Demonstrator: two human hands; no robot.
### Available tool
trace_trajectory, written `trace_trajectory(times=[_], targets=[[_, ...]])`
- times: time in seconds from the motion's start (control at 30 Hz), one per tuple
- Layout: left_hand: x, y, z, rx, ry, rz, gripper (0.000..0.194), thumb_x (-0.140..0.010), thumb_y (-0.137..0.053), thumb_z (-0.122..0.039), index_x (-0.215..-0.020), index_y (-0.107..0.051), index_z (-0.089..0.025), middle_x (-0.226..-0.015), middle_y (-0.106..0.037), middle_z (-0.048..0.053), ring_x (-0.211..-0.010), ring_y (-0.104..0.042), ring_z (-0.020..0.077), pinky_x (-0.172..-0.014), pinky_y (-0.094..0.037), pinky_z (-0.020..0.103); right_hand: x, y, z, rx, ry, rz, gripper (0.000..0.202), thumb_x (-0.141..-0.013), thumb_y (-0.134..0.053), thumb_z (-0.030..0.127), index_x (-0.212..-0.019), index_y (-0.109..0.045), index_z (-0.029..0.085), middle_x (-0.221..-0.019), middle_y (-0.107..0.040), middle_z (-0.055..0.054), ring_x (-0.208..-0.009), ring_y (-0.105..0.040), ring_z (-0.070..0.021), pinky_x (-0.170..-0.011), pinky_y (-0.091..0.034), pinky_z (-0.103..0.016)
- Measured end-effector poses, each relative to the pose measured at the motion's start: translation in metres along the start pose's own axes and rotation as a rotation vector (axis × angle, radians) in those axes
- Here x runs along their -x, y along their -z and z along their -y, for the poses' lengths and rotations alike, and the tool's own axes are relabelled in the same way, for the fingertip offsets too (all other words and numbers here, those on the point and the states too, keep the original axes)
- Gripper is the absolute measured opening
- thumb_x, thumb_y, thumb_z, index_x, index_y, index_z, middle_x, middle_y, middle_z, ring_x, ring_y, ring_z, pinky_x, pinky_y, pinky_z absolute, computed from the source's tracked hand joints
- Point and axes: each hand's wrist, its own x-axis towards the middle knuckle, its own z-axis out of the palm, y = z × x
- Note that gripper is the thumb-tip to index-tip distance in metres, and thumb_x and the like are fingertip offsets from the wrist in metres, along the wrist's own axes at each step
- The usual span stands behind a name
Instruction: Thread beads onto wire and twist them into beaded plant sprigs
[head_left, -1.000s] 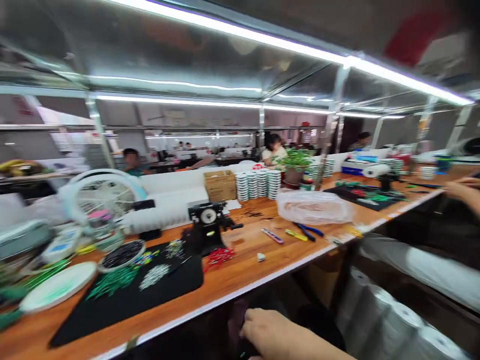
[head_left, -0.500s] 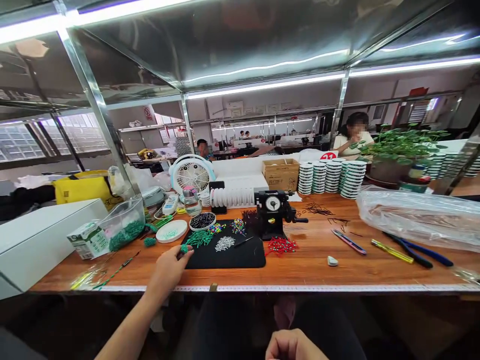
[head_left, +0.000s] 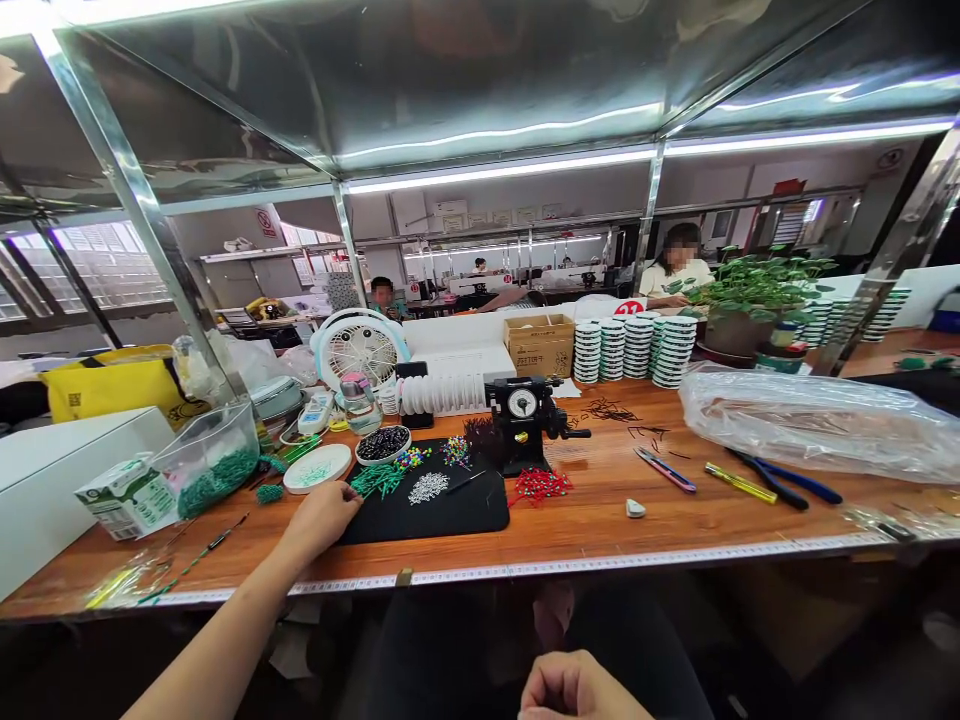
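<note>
My left hand (head_left: 324, 515) rests at the left edge of the black mat (head_left: 450, 515), its fingers closed beside the green pieces (head_left: 377, 480); what they hold, if anything, is hidden. Low in the view, off the table's front edge, my right hand (head_left: 574, 688) is curled, its fingertips pressed together around something too small to name or nothing. Silver beads (head_left: 428, 488) and coloured beads (head_left: 456, 451) lie on the mat. Red pieces (head_left: 541, 484) are heaped at its right. Behind them stands a black hand-cranked machine (head_left: 523, 425).
A white dish (head_left: 317, 468) and a bowl of black beads (head_left: 383, 445) stand by the mat. Pliers (head_left: 780, 480), a cutter (head_left: 666, 470) and a plastic bag (head_left: 810, 420) lie right. Behind are a fan (head_left: 360, 355), stacked spools (head_left: 636, 347) and a person (head_left: 679, 270).
The view has shifted, so the table's things appear farther left. A green clump between my left fingertips no longer shows. My right hand stays low and curled.
</note>
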Motion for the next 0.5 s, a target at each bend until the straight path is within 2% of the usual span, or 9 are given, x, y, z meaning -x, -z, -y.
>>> trace_trajectory(times=[0.17, 0.3, 0.37, 0.43, 0.47, 0.5], targets=[[0.006, 0.0, 0.002, -0.005, -0.004, -0.044, 0.024, -0.087, -0.052, -0.036, -0.08, -0.06, -0.014, -0.076, -0.062, 0.002, -0.074, -0.059, 0.017, -0.072, -0.046, 0.036, -0.001, -0.002, 0.0, -0.092, 0.018, 0.03, 0.036, -0.063, -0.071, 0.045, -0.066, -0.056, 0.013, -0.06, -0.054, 0.001, -0.053, -0.044, -0.0072, -0.053, -0.03, -0.02], [0.019, 0.006, -0.007, 0.058, 0.015, -0.145, 0.019, -0.085, -0.05, -0.028, -0.075, -0.058, -0.014, -0.075, -0.061, 0.007, -0.076, -0.058, 0.0234, -0.067, -0.041, 0.035, -0.001, -0.006, 0.007, -0.115, 0.034, -0.08, 0.027, -0.062, -0.07, 0.036, -0.06, -0.057, 0.013, -0.052, -0.049, 0.003, -0.048, -0.036, -0.0065, -0.047, -0.024, -0.021], [0.04, 0.005, -0.019, 0.129, 0.017, -0.197, 0.024, -0.086, -0.043, -0.032, -0.076, -0.057, -0.015, -0.069, -0.058, 0.008, -0.073, -0.057, 0.0262, -0.061, -0.039, 0.034, 0.002, -0.007, 0.013, -0.182, 0.053, -0.155, 0.026, -0.063, -0.07, 0.037, -0.06, -0.057, 0.013, -0.048, -0.043, 0.005, -0.044, -0.031, -0.0058, -0.044, -0.019, -0.022], [0.073, -0.005, -0.037, 0.254, -0.015, -0.186, 0.036, -0.088, -0.037, -0.045, -0.082, -0.057, -0.017, -0.057, -0.051, 0.002, -0.059, -0.053, 0.0211, -0.054, -0.037, 0.029, 0.005, -0.007, 0.019, -0.237, 0.072, -0.221, 0.026, -0.064, -0.07, 0.036, -0.062, -0.059, 0.013, -0.045, -0.037, 0.007, -0.041, -0.025, -0.005, -0.043, -0.015, -0.022], [0.093, -0.014, -0.049, 0.375, -0.065, -0.119, 0.039, -0.087, -0.035, -0.051, -0.088, -0.057, -0.019, -0.051, -0.045, -0.003, -0.05, -0.047, 0.0164, -0.049, -0.035, 0.025, 0.006, -0.007, 0.023, -0.247, 0.093, -0.251, 0.025, -0.065, -0.07, 0.036, -0.063, -0.06, 0.013, -0.045, -0.036, 0.007, -0.042, -0.024, -0.0049, -0.043, -0.015, -0.023], [0.114, -0.024, -0.062, 0.68, -0.095, 0.021, 0.04, -0.084, -0.041, -0.055, -0.089, -0.057, -0.019, -0.045, -0.037, -0.006, -0.041, -0.038, 0.0128, -0.042, -0.029, 0.023, 0.007, -0.008, 0.026, -0.245, 0.128, -0.277, 0.024, -0.067, -0.07, 0.035, -0.063, -0.061, 0.012, -0.046, -0.037, 0.006, -0.043, -0.025, -0.0051, -0.044, -0.017, -0.022]])
